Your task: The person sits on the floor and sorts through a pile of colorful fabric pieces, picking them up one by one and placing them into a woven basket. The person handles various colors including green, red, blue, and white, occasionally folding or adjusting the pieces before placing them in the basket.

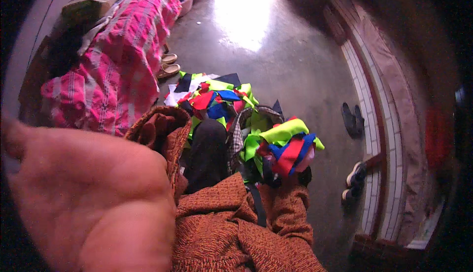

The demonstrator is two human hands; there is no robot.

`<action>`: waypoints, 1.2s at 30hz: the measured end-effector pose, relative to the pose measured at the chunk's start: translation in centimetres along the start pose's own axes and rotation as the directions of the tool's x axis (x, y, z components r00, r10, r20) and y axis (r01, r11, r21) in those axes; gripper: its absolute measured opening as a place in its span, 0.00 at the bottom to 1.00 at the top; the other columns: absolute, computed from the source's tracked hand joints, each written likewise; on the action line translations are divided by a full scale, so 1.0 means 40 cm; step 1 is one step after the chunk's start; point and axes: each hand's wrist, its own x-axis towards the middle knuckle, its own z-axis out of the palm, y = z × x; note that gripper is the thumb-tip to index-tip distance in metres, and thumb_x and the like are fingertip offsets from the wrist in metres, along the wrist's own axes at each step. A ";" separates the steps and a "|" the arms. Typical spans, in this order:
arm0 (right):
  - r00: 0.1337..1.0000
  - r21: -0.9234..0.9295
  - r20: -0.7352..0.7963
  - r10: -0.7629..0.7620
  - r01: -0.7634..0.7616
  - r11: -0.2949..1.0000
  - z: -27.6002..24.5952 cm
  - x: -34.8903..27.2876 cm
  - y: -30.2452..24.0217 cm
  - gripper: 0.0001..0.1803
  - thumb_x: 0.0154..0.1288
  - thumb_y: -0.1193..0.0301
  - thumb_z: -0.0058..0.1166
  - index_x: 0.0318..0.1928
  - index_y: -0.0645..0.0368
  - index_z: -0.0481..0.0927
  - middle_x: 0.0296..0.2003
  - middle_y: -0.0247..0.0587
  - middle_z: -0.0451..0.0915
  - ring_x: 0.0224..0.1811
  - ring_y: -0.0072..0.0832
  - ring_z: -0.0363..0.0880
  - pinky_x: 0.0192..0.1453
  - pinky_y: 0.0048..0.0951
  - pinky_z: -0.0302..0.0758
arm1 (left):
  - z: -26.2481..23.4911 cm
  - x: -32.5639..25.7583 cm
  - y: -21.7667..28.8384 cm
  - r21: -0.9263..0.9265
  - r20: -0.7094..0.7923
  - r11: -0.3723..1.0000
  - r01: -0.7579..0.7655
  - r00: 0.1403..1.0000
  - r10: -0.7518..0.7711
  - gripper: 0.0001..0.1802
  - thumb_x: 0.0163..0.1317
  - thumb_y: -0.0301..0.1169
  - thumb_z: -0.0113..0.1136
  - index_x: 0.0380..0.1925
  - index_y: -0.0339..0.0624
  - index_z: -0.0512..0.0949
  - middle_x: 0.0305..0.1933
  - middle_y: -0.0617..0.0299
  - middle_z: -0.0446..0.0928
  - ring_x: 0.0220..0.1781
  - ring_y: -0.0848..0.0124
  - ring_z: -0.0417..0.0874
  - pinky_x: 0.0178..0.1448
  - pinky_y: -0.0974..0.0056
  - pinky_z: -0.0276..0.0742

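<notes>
Left hand (93, 198), blurred at the near left, is spread open-palmed and empty; right hand (290, 173), mostly hidden, grips a bundle of fabric scraps (286, 146) at centre right, above a checked bag (244, 124). A larger scrap pile (212, 97) lies farther off on the floor (276, 50). Scraps appear light, limp and prone to slipping apart; pinching several layers at the bunched base seems best. Counted: two heaps, two pairs of shoes at right.

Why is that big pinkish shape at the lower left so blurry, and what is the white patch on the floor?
Head view: the left hand is too close to the lens, so out of focus; the floor glares with light from the doorway; fisheye bends the tiled ledge and darkens the corners.
</notes>
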 end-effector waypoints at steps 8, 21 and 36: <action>1.000 -0.160 0.020 -0.003 0.007 0.987 0.019 -0.016 0.000 0.31 0.44 0.48 0.58 0.44 0.57 0.74 0.36 0.40 0.77 0.39 0.40 0.76 0.46 0.36 0.70 | -0.054 -0.328 0.004 0.345 0.490 0.622 0.703 0.430 -0.758 0.08 0.47 0.22 0.63 0.28 0.39 0.74 0.31 0.59 0.75 0.35 0.70 0.76 0.41 0.67 0.71; 0.999 0.190 0.002 -0.033 0.032 0.981 0.196 -0.071 0.056 0.26 0.54 0.62 0.54 0.51 0.63 0.66 0.41 0.46 0.73 0.45 0.40 0.72 0.51 0.35 0.67 | -0.188 -0.687 0.055 0.259 0.585 -0.328 0.908 -0.418 -0.695 0.31 0.49 0.34 0.64 0.53 0.42 0.63 0.49 0.59 0.69 0.51 0.68 0.71 0.53 0.62 0.68; 0.955 0.300 0.288 -0.069 -0.022 0.954 0.189 -0.045 -0.234 0.55 0.33 0.49 0.66 0.62 0.55 0.56 0.57 0.52 0.61 0.57 0.47 0.62 0.55 0.45 0.62 | -0.217 -0.487 0.063 -0.450 0.666 -0.809 0.378 -0.460 -0.586 0.32 0.54 0.46 0.54 0.56 0.42 0.62 0.53 0.53 0.69 0.53 0.61 0.72 0.56 0.57 0.70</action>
